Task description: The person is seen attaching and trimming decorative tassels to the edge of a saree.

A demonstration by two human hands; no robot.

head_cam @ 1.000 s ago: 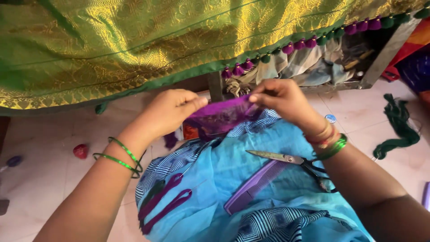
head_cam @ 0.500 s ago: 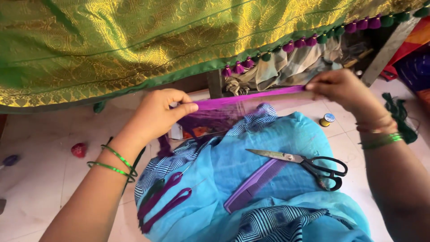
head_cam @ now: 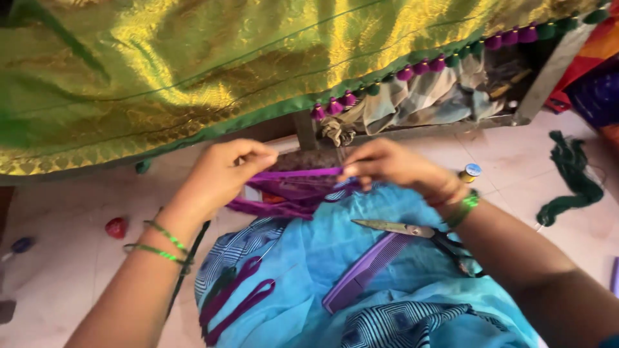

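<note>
From the head camera, both hands meet over the lap, just below the hanging edge of a green-and-gold silk cloth (head_cam: pixel 193 71) trimmed with purple and green tassels (head_cam: pixel 422 66). The left hand (head_cam: pixel 219 177) pinches one end of a bundle of purple threads (head_cam: pixel 296 173), its grip pressed together on them; the right hand (head_cam: pixel 393 164) pinches the other end likewise, so the threads run taut and level between the two. Loose purple thread sags beneath onto a blue patterned cloth (head_cam: pixel 322 258) covering the lap. On that cloth lie scissors (head_cam: pixel 419 233), a purple comb (head_cam: pixel 364 274) just beside them, and looped purple strands (head_cam: pixel 235 299). A green thread hank (head_cam: pixel 570 180) rests on the tiled floor (head_cam: pixel 64 251), well apart to the right.
</note>
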